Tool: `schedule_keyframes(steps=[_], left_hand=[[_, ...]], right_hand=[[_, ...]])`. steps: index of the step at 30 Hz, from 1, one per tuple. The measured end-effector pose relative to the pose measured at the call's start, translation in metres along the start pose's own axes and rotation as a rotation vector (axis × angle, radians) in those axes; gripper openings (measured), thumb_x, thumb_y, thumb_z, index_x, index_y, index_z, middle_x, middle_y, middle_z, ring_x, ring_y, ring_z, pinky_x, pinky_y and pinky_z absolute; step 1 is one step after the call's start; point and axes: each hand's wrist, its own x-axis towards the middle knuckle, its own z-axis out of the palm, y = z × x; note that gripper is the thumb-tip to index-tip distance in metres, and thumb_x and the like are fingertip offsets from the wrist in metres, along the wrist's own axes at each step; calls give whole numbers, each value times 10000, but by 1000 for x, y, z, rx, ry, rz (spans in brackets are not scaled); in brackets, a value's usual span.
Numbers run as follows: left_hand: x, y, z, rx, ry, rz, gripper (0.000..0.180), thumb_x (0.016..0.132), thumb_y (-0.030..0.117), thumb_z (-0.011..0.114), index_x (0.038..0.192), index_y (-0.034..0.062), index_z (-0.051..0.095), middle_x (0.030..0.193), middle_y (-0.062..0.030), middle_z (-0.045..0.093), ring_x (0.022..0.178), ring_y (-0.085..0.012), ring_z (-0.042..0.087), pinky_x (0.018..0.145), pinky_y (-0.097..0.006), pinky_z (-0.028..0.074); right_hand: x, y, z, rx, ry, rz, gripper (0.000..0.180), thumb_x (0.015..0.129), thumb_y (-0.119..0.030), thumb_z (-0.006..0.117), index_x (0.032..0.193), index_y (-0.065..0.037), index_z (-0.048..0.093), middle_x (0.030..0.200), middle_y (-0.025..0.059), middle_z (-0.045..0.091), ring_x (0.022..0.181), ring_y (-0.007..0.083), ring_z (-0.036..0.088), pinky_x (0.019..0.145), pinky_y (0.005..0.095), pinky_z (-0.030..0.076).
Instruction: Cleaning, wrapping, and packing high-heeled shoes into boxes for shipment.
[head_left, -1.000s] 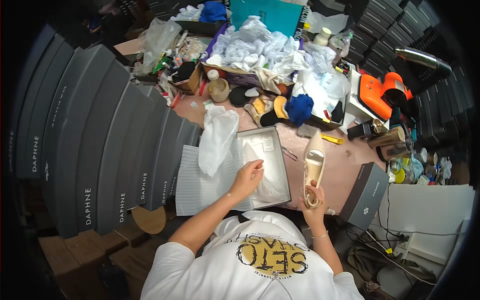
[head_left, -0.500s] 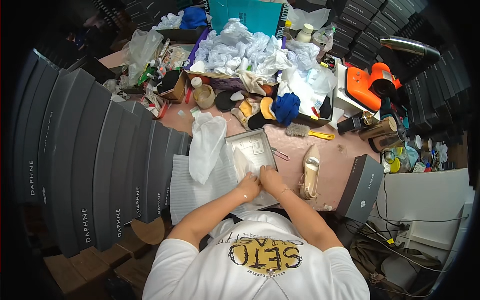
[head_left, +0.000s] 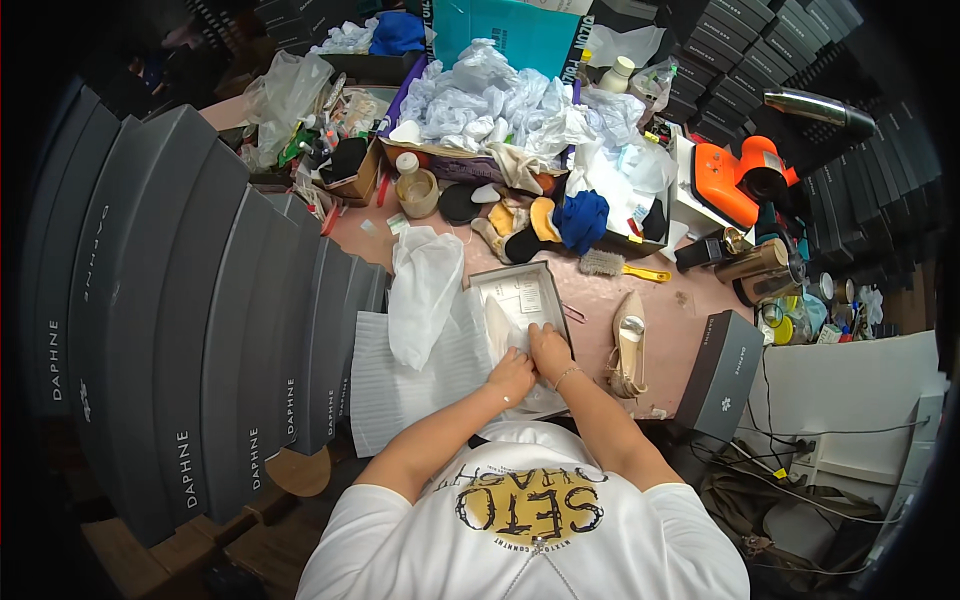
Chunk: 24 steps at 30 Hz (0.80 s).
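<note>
An open grey shoe box (head_left: 556,300) with a pale inside sits on the bench before me. In it lies a bundle in thin white wrapping (head_left: 497,322); what it covers is hidden. My left hand (head_left: 512,374) is closed at the bundle's near end, its fingertips partly hidden. Close beside it, my right hand (head_left: 549,350) bends its fingers down into the box, closed on the same wrapping. A beige flat shoe (head_left: 628,342) with a pointed toe lies right of the box, toe away from me. Crumpled white tissue (head_left: 425,290) rests on a ribbed white foam sheet (head_left: 385,365) at the left.
Grey shoe boxes (head_left: 210,330) stand in a row on the left; another grey box (head_left: 718,375) is at the right edge. Beyond lie a yellow-handled brush (head_left: 622,266), a blue cloth (head_left: 580,220), a bottle (head_left: 416,188), a tissue-filled carton (head_left: 460,168) and an orange device (head_left: 728,182).
The view has shifted slightly, moving the bench items a little to the right. Both hands stay in the box, the right now slightly farther from the left.
</note>
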Motion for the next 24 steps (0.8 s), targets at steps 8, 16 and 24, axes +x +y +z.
schedule_keyframes(steps=[8, 16, 24], left_hand=[[0, -2, -7, -3, -77, 17, 209, 835, 141, 509, 949, 102, 679, 1009, -50, 619, 1037, -208, 528, 967, -414, 320], [0, -2, -7, 4, -32, 8, 222, 832, 149, 516, 967, 112, 687, 1017, -47, 621, 1032, -211, 532, 979, -429, 308], [7, -2, 7, 31, -32, 6, 231, 838, 170, 509, 1027, 114, 631, 1024, -49, 600, 1071, -231, 532, 986, -470, 318]], right_hand=[[-2, -4, 12, 13, 61, 104, 169, 789, -80, 606, 922, -17, 523, 899, 200, 603, 782, 314, 658, 657, 365, 561], [-8, -9, -26, 201, -17, 116, 199, 748, -1, 596, 927, 2, 510, 948, 236, 574, 778, 392, 632, 683, 408, 542], [31, -14, -46, 336, 274, -32, 368, 780, 18, 514, 1149, 15, 517, 1008, 235, 568, 939, 416, 572, 828, 448, 484]])
